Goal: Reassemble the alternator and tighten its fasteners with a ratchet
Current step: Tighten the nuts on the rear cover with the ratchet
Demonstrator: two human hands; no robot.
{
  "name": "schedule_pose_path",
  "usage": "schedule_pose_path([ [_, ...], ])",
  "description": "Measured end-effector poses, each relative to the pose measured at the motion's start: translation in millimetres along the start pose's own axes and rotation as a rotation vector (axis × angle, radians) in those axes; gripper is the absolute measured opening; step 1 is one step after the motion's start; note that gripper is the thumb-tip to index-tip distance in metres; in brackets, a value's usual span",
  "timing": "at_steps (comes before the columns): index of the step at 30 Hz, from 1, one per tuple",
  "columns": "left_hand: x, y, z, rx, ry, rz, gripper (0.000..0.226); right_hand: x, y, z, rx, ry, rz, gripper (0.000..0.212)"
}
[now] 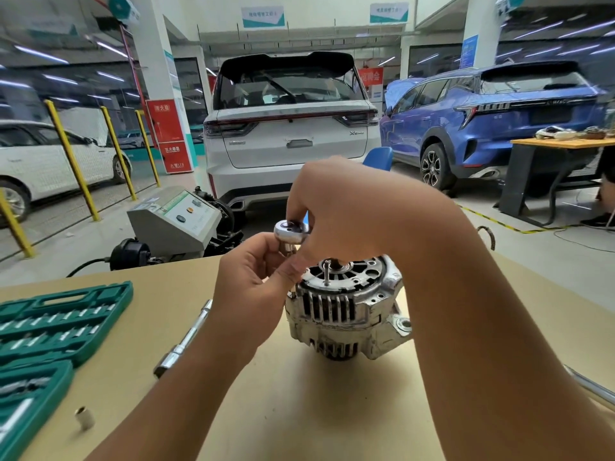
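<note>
The silver alternator (pixel 346 311) stands on the tan table (pixel 299 410), its finned housing facing me and a thin shaft sticking up from its top. Above its left rim my right hand (pixel 349 211) grips the ratchet (pixel 291 231), whose round chrome head shows under my fingers. My left hand (pixel 256 277) pinches the socket below the ratchet head, at the alternator's upper left edge. The fastener under the socket is hidden by my fingers.
An open green socket case (pixel 56 324) lies at the table's left. A chrome extension bar (pixel 184 337) lies between the case and the alternator, a loose socket (pixel 85 417) near the front left. Another chrome bar (pixel 592 387) is at the right edge. Cars stand beyond.
</note>
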State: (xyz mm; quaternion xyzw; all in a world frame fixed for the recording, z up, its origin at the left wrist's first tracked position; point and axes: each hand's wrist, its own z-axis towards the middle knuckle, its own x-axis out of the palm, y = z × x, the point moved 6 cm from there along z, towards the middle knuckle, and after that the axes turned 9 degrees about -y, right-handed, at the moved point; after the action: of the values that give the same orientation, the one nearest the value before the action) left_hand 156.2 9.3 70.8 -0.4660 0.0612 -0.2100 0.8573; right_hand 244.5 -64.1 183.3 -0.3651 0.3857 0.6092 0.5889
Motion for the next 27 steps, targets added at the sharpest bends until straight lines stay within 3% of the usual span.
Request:
schedule_pose_path([
  [4, -2, 2, 0, -0.036, -0.004, -0.022, 0.008, 1, -9, 0, 0.055, -0.009, 0.067, 0.037],
  [8, -1, 4, -2, -0.108, 0.001, -0.065, 0.006, -5, -16, 2, 0.105, -0.149, 0.074, 0.021],
  [12, 1, 1, -3, -0.061, -0.001, -0.016, 0.006, -13, -22, -7, 0.066, -0.024, 0.111, 0.02],
  [17, 3, 3, -1, -0.03, -0.033, 0.043, 0.015, -13, -34, -8, 0.126, -0.031, 0.142, 0.022],
  [19, 4, 3, 0, 0.001, -0.044, 0.075, 0.014, -13, -29, -10, 0.102, 0.023, 0.145, 0.012],
  [21, 3, 4, 1, 0.037, -0.078, 0.104, 0.014, -14, -23, -14, 0.069, 0.08, 0.18, 0.018],
  [24, -1, 5, 1, 0.039, -0.097, 0.113, 0.011, -15, -24, -9, 0.084, 0.026, 0.165, 0.015],
  [27, 0, 5, 2, 0.017, -0.084, 0.105, 0.016, -10, -27, -1, 0.137, -0.023, 0.12, 0.028],
])
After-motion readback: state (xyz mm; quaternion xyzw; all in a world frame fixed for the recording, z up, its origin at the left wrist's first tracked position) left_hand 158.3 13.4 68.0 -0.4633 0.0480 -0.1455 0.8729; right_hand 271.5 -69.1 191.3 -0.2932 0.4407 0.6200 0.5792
